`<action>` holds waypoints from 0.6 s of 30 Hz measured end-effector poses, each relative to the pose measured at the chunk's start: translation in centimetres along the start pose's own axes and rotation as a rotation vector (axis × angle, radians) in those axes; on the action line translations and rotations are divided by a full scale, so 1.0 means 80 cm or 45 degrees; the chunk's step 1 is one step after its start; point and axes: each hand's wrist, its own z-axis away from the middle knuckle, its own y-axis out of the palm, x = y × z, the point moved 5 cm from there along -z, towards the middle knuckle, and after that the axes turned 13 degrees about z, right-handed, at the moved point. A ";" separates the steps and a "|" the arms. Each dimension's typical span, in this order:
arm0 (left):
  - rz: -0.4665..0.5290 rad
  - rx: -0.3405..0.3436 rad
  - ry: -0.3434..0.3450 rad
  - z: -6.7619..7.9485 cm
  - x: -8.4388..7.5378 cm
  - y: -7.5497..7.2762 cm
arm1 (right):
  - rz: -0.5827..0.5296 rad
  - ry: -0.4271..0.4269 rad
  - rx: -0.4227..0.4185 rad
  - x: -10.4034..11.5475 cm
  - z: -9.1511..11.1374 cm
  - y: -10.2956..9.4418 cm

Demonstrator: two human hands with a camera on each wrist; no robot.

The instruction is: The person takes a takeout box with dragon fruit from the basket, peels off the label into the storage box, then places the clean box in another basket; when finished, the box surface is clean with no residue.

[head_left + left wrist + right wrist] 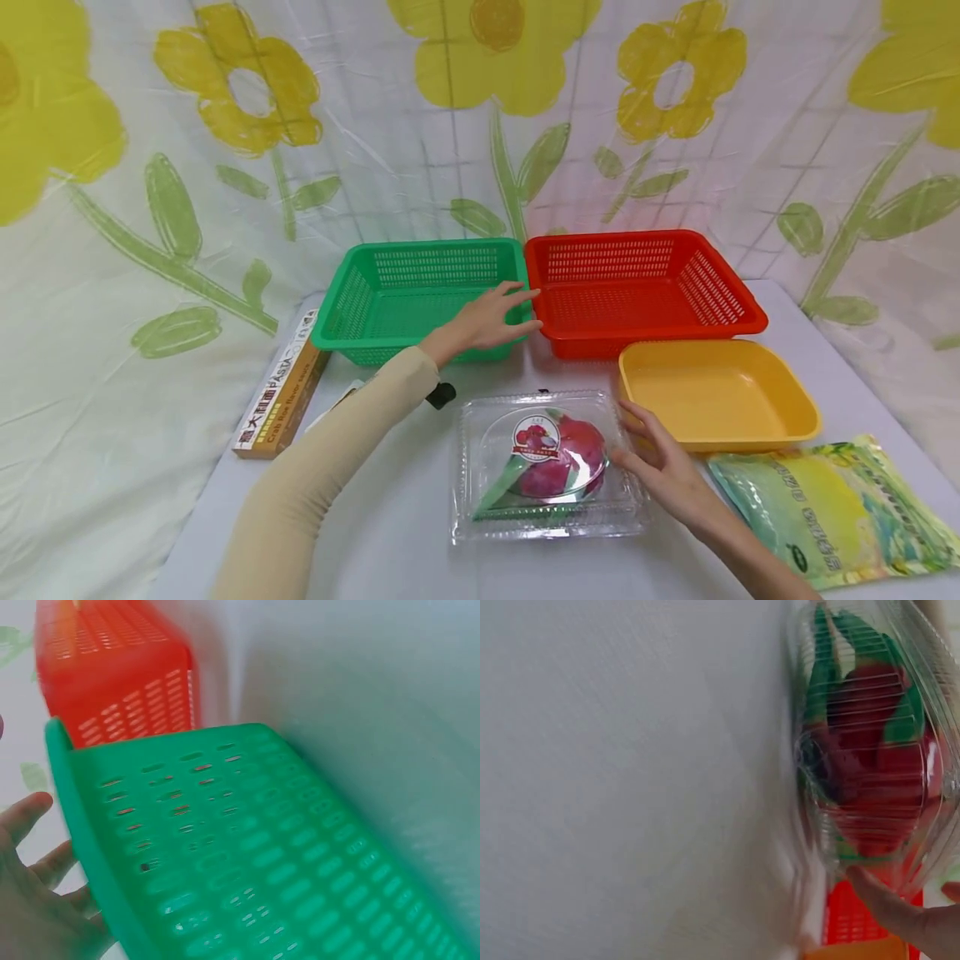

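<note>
My left hand [491, 321] is over the right end of the green basket [352, 283], fingers spread toward the red basket [600, 342]. In the left wrist view, that hand [41, 900] appears beside the green basket's rim, holding nothing. On the table in front lies a clear plastic box [480, 417] with a round label. Red fruit [577, 450] and green leaves show through its lid. My right hand [660, 471] rests against the box's right side, fingers loosely extended. In the right wrist view, a fingertip meets the box near its lower end.
A yellow tray [720, 400] sits right of the box, before the red basket. A green-yellow packet [832, 508] lies at the right. The pasta box [281, 387] stands left of the green basket. A small black object [441, 396] is partly hidden by my left sleeve.
</note>
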 end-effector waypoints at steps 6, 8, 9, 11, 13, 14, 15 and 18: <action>-0.019 -0.044 0.091 0.020 -0.013 -0.010 | 0.097 -0.051 -0.018 0.008 -0.005 -0.005; -0.020 -0.061 0.138 0.030 -0.019 -0.012 | 0.124 -0.086 -0.038 0.010 -0.007 -0.007; -0.017 -0.067 0.159 0.036 -0.023 -0.013 | 0.136 -0.100 -0.045 0.010 -0.007 -0.008; -0.007 -0.084 0.202 0.049 -0.027 -0.014 | 0.149 -0.122 -0.054 0.011 -0.008 -0.010; -0.001 -0.103 0.237 0.063 -0.029 -0.014 | 0.157 -0.137 -0.056 0.012 -0.009 -0.010; 0.005 -0.115 0.255 0.071 -0.029 -0.014 | 0.161 -0.143 -0.057 0.012 -0.009 -0.010; 0.019 -0.128 0.268 0.080 -0.029 -0.014 | 0.165 -0.150 -0.057 0.012 -0.009 -0.011; 0.061 -0.172 0.316 0.105 -0.026 -0.012 | 0.174 -0.167 -0.061 0.012 -0.009 -0.011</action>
